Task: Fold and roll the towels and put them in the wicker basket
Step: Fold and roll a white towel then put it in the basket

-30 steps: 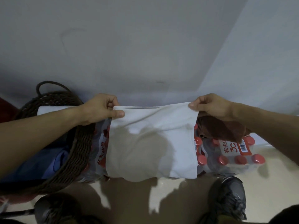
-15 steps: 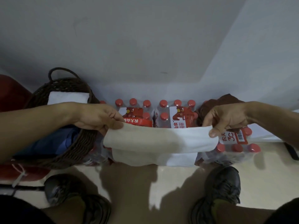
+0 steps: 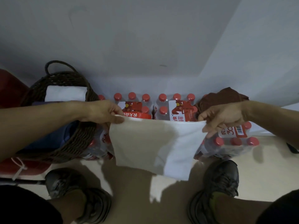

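The white towel (image 3: pixel 155 146) now hangs down long in front of the shrink-wrapped packs of red-capped water bottles (image 3: pixel 163 107), its lower edge reaching past the floor line, where half a second ago it was a short, doubled band. The left hand (image 3: pixel 105 112) pinches its upper left corner and the right hand (image 3: pixel 221 117) pinches the upper right corner, thumbs and fingers curled on the cloth, keeping the top edge stretched between them much as before. The wicker basket (image 3: pixel 77 139) sits to the left with a rolled white towel (image 3: pixel 65 94) and a blue towel (image 3: pixel 53 136) inside, unchanged. A brown towel (image 3: pixel 221 97) lies on the bottles behind the right hand. Both shoes (image 3: pixel 221 180) have stayed planted on the floor.
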`<state>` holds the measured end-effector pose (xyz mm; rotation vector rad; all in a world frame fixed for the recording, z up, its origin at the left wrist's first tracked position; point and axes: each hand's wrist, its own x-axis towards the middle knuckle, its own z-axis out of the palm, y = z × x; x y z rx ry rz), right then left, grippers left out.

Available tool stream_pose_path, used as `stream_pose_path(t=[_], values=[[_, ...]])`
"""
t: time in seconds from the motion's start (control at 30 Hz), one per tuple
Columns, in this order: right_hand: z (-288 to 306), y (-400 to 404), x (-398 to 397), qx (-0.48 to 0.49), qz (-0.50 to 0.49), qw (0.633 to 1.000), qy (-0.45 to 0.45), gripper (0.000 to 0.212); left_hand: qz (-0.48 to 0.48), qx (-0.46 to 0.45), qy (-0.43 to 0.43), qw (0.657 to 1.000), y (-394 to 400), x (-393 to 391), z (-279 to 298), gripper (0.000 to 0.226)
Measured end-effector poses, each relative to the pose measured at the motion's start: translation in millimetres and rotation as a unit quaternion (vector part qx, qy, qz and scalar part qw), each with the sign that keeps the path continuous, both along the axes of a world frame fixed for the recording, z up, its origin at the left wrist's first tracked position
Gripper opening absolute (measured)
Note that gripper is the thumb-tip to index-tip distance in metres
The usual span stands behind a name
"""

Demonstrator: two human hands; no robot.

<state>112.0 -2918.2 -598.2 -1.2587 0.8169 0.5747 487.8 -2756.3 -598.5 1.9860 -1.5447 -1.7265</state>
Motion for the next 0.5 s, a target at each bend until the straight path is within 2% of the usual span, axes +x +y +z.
stream_pose_path(t=[0.07,0.13,0.3,0.43,0.5], values=[[-10.1,0.2,6.1,-0.033,-0.078,0.996,-0.011,0.017,0.016,-0.086,-0.101,0.991,-8.2,4.4,-12.2,0.017],[-22.1,-1.7,13.0,-0.069,-0.159,0.985,-0.008,0.019,0.026,-0.159,-0.186,0.969,-17.4,7.8,-22.8,0.020],[-46.1,-9.7,30.1,-0.145,-0.308,0.940,0.001,0.015,0.086,-0.242,-0.230,0.939,-38.7,11.8,-39.2,0.020],[-59.8,-20.3,44.4,-0.270,-0.376,0.886,0.019,0.015,0.013,-0.268,-0.301,0.915,-60.9,21.1,-39.7,0.011],[-62.9,-24.6,49.6,-0.328,-0.369,0.869,0.029,0.014,0.004,-0.286,-0.321,0.903,-73.9,25.7,-41.4,0.011]])
